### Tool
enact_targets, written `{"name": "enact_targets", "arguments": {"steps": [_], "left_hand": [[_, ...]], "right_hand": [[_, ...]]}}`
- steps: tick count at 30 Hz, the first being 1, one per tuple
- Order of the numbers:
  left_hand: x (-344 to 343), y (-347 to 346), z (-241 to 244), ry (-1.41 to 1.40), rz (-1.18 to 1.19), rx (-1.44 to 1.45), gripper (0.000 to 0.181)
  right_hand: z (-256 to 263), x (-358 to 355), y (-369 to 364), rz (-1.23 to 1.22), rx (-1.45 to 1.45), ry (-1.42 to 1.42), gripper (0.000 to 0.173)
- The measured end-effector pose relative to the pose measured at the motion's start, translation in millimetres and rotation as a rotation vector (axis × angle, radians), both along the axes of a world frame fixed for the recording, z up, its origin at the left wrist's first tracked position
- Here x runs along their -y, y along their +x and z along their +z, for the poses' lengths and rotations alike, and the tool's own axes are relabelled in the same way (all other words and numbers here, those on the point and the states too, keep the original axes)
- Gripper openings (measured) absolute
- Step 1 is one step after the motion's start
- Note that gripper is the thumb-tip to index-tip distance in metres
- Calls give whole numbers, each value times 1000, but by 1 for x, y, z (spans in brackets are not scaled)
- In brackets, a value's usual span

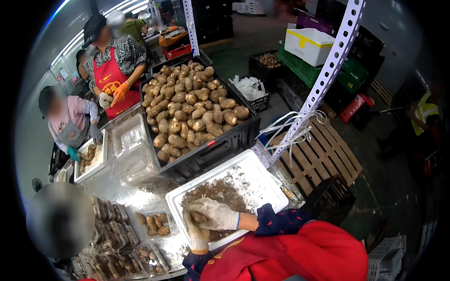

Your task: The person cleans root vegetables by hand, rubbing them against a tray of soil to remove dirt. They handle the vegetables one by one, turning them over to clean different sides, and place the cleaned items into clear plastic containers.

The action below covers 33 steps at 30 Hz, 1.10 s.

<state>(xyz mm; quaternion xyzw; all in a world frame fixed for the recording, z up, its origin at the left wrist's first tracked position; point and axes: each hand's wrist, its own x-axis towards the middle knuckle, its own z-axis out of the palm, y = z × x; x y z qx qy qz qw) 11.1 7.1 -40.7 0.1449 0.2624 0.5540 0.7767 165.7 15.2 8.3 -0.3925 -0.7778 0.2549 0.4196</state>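
My left hand [195,233], in a white knit glove, and my right hand [218,215], gloved alike, hold one brown taro corm [199,217] between them. Both are over the near left part of a white foam tray [270,186], whose bottom bears loose brown soil [218,191]. Left of the hands, an open clear plastic box [153,224] holds several small corms. Beyond the tray stands a large black crate [211,154] heaped with taro corms [190,105].
Filled clear packs [116,242] are stacked at the lower left. Empty clear boxes [130,147] lie beside the crate. A perforated white post [316,80] rises right of the tray, near a wooden pallet [320,151]. Two co-workers in aprons [114,73] stand at the far left.
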Motion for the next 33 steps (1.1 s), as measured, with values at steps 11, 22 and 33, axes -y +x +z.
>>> {"name": "enact_targets", "arguments": {"steps": [11,22,33], "left_hand": [[-18,-22,36,-76,80,107,47],[-2,-7,13,-100,280,178,53],[-8,-7,3,-5,21,744,63]], "right_hand": [[17,27,4,-45,-193,-100,43],[18,2,-19,-9,-35,85,37],[35,-9,-30,-70,-58,154,49]]}}
